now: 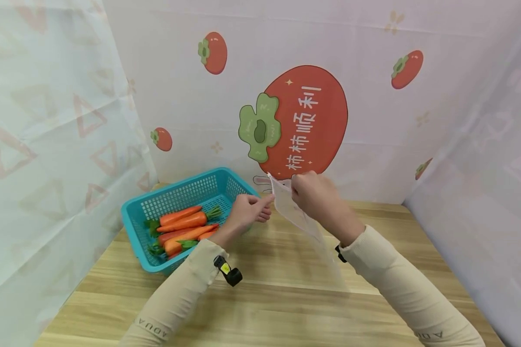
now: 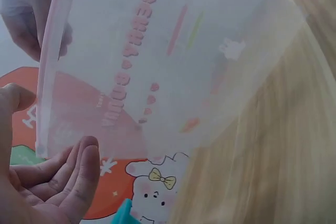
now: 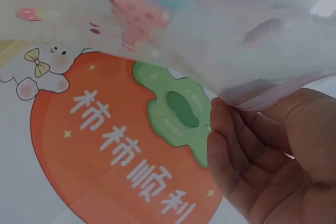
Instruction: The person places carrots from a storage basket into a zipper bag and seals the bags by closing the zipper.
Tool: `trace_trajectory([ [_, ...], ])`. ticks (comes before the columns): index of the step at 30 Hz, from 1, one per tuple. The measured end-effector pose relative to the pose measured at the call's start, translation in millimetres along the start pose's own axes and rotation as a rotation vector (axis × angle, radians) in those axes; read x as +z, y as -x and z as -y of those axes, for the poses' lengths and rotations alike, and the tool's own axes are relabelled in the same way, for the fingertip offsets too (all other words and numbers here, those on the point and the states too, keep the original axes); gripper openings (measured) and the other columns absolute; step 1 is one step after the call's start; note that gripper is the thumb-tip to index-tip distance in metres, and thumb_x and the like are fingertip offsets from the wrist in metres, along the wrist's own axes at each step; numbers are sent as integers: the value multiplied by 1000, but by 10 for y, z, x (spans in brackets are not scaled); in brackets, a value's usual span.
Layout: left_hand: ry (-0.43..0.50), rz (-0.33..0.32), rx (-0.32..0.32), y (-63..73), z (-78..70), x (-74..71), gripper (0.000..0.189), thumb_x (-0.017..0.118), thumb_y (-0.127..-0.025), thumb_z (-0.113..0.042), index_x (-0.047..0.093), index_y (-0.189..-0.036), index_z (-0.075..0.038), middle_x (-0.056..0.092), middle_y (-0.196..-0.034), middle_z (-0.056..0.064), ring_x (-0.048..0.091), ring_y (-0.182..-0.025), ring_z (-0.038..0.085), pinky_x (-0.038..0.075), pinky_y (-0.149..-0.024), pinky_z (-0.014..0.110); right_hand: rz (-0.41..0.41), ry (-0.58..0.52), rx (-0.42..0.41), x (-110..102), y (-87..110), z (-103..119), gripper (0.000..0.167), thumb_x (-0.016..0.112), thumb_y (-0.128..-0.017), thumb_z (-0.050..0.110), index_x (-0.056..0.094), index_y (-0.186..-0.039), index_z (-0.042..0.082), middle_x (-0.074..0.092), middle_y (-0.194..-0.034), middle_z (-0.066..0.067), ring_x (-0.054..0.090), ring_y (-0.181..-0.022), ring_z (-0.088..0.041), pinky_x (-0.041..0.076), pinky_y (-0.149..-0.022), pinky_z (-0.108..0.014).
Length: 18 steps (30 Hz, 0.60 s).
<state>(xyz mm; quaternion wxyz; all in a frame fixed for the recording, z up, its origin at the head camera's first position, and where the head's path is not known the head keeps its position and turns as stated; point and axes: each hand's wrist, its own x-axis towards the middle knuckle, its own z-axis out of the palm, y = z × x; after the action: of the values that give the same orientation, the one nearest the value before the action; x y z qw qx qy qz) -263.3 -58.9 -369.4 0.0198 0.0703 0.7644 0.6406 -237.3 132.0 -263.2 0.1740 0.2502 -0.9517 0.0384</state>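
Note:
A frosted, see-through zip bag point(image 1: 301, 219) with pink lettering and a pale pink zip edge hangs flat above the table. My right hand point(image 1: 313, 197) grips its zip edge; in the right wrist view the bag's film passes between thumb and bent fingers point(image 3: 231, 145). Beside the zip's other end is my left hand point(image 1: 247, 212). In the left wrist view its thumb point(image 2: 16, 98) reaches the zip edge, while its loosely bent fingers point(image 2: 79, 171) lie apart from the thumb near the bag's corner. The bag looks flat, and I see nothing inside.
A turquoise plastic basket point(image 1: 134, 236) stands at the left on the wooden table point(image 1: 260, 308), holding several carrots point(image 1: 186, 222) with green tops. Behind rises a white cloth backdrop point(image 1: 373, 125) with printed persimmons. Pale cloth walls stand on both sides.

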Motion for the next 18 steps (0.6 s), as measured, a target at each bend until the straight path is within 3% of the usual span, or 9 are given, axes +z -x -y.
trace_trajectory([
  [6,-174,35,-11,0,-45,-20,40,74,-99,-42,81,-92,-3,80,-84,10,81,-81,28,67,-76,34,-118,198,-142,113,89,123,7,74,-94,4,73,-87,2,62,-70,-6,56,-57,-19,50,-47,-32],
  [12,-343,74,-8,36,-20,10,26,74,-97,-28,80,-81,-8,76,-70,4,76,-65,18,66,-67,31,-190,295,-206,251,153,100,17,84,-89,8,77,-101,-3,73,-82,-12,68,-68,-25,63,-60,-37],
  [14,-389,84,-1,53,-3,13,25,73,-96,-24,80,-77,-8,75,-68,3,73,-62,14,64,-65,28,-205,317,-211,288,167,57,24,87,-87,8,77,-105,-5,76,-88,-14,71,-73,-27,66,-66,-38],
  [18,-431,96,11,91,40,-3,24,75,-95,-18,81,-75,-6,75,-65,3,72,-58,12,62,-61,25,-227,317,-189,337,190,-56,21,84,-89,4,77,-104,-6,76,-89,-16,74,-76,-28,66,-70,-40],
])
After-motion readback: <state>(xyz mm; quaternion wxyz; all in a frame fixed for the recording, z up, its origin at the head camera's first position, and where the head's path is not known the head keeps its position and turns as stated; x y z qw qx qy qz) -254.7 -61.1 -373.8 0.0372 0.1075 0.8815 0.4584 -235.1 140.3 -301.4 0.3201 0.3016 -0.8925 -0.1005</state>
